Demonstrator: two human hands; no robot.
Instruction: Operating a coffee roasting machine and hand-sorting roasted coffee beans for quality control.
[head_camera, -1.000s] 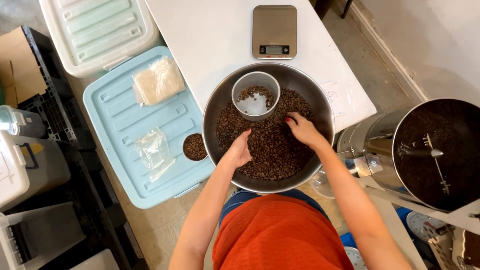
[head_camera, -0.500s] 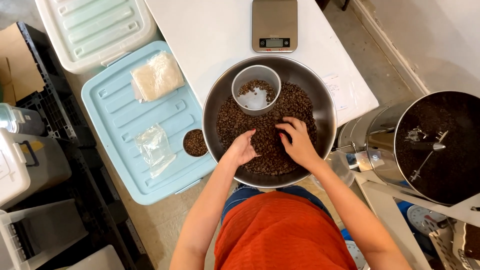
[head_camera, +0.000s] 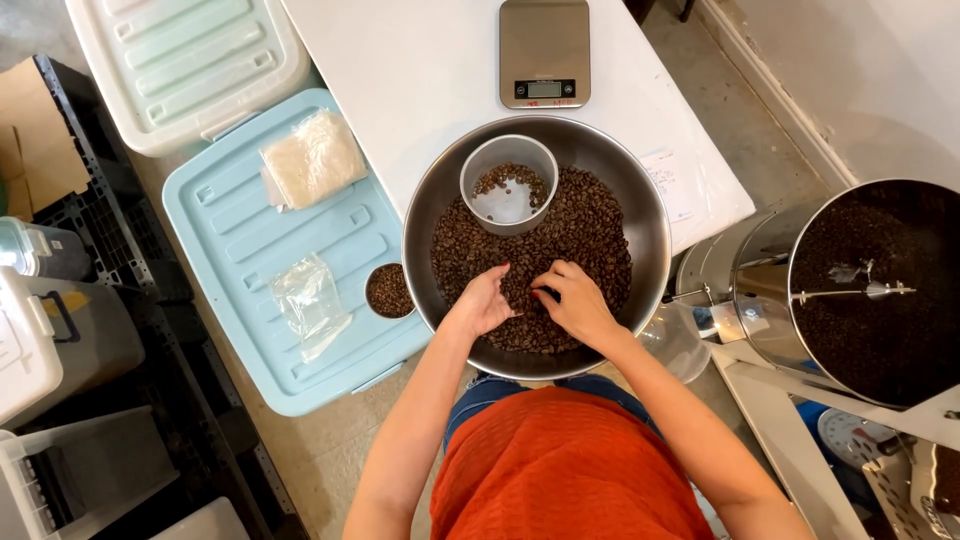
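hands x2 (head_camera: 487, 300) (head_camera: 575, 305) | steel bowl x1 (head_camera: 650, 215) | metal cup x1 (head_camera: 478, 178) | kitchen scale x1 (head_camera: 544, 50) | bin lids x2 (head_camera: 240, 250) (head_camera: 180, 60) | plastic bags x2 (head_camera: 312, 158) (head_camera: 308, 300) | small dish x1 (head_camera: 390, 291) | desk x1 (head_camera: 400, 70)

The white table (head_camera: 420, 70) carries a kitchen scale (head_camera: 544, 52) and steel bowl (head_camera: 640, 190) (overhanging).

A kitchen scale (head_camera: 544, 52) sits at the far edge of the white worktop (head_camera: 400, 80). Left of it lies a light blue lid (head_camera: 250, 250) carrying a bag of pale grains (head_camera: 312, 158), an empty clear bag (head_camera: 308, 302) and a small cup of beans (head_camera: 390, 290). A metal drum of dark beans (head_camera: 870, 290) stands at right.
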